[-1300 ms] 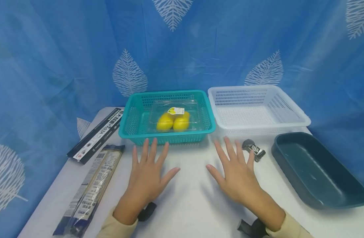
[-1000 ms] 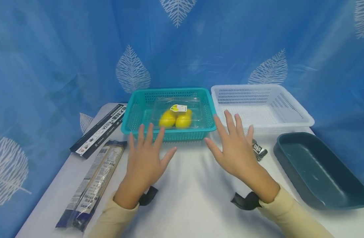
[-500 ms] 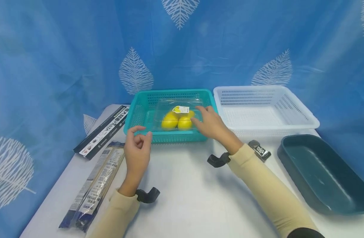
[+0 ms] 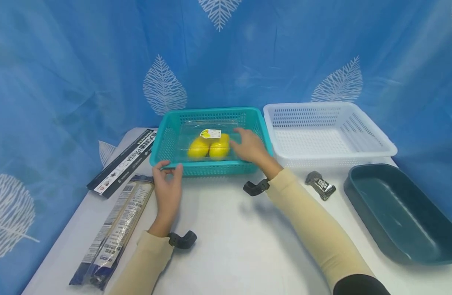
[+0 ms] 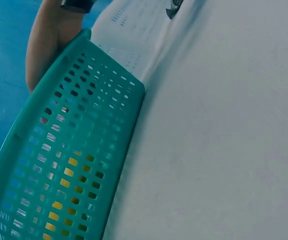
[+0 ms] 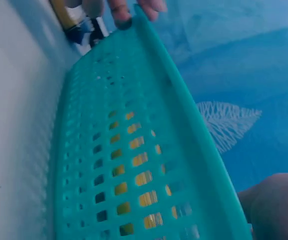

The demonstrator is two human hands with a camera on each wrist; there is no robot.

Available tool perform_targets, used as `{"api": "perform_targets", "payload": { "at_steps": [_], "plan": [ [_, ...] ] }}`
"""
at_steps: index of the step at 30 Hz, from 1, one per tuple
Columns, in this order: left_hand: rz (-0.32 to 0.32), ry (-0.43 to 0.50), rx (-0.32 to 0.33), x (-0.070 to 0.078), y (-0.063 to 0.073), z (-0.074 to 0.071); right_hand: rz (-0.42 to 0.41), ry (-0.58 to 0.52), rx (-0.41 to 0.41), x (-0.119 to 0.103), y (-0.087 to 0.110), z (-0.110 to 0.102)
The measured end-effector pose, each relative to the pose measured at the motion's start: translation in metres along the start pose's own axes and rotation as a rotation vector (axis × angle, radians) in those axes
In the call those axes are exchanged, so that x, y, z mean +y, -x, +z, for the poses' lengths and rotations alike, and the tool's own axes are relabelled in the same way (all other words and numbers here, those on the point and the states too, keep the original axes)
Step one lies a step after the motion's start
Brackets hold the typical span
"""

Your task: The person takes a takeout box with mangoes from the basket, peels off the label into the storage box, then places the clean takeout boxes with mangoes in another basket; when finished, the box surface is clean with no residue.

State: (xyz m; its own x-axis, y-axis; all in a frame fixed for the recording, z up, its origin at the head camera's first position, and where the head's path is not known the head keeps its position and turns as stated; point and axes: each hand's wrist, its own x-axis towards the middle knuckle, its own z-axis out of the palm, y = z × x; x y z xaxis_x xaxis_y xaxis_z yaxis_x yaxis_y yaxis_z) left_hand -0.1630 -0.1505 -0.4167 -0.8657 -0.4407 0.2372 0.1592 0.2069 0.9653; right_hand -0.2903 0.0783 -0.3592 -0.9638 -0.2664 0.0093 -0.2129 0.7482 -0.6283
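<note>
Inside the teal basket [image 4: 211,168] lies a clear plastic box [image 4: 189,135] with yellow lemons [image 4: 219,146] and a lemon label on its lid. My left hand [image 4: 167,192] grips the basket's front-left rim between thumb and fingers; its fingertips [image 6: 121,12] also show at the rim in the right wrist view. Reaching over the front rim, my right hand [image 4: 251,147] curls its thumb and fingers at the right end of the lemon box. Some of its fingers are hidden. In the left wrist view the lemons show through the basket's holes.
A white basket [image 4: 311,143] stands right of the teal one. In front of it lie a small dark packet [image 4: 320,185] and a dark green tub [image 4: 403,221]. At left are a black pasta box [image 4: 124,162] and a long clear-and-blue packet [image 4: 113,233].
Both hands have gone from spread flat above the table to the teal basket. The right hand has reached into it, and the lemon box has shifted left inside. The left hand has taken the rim.
</note>
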Motion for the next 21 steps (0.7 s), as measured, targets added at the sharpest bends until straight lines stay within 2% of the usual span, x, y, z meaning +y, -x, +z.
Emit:
{"api": "perform_targets", "payload": {
  "at_steps": [3, 7, 16, 21],
  "plan": [
    [0.024, 0.016, 0.039, -0.001, -0.002, 0.001, -0.003, -0.109, -0.012, 0.004, -0.006, -0.001],
    [0.011, 0.043, 0.076, 0.000, -0.004, 0.002, 0.062, -0.222, -0.043, 0.006, -0.010, -0.005],
    [-0.051, 0.052, 0.079, 0.001, -0.005, 0.000, 0.149, -0.293, -0.160, 0.006, -0.015, -0.006],
    [-0.065, 0.063, 0.064, 0.016, 0.000, 0.000, 0.152, -0.327, -0.177, 0.006, -0.013, -0.006]
  ]
}}
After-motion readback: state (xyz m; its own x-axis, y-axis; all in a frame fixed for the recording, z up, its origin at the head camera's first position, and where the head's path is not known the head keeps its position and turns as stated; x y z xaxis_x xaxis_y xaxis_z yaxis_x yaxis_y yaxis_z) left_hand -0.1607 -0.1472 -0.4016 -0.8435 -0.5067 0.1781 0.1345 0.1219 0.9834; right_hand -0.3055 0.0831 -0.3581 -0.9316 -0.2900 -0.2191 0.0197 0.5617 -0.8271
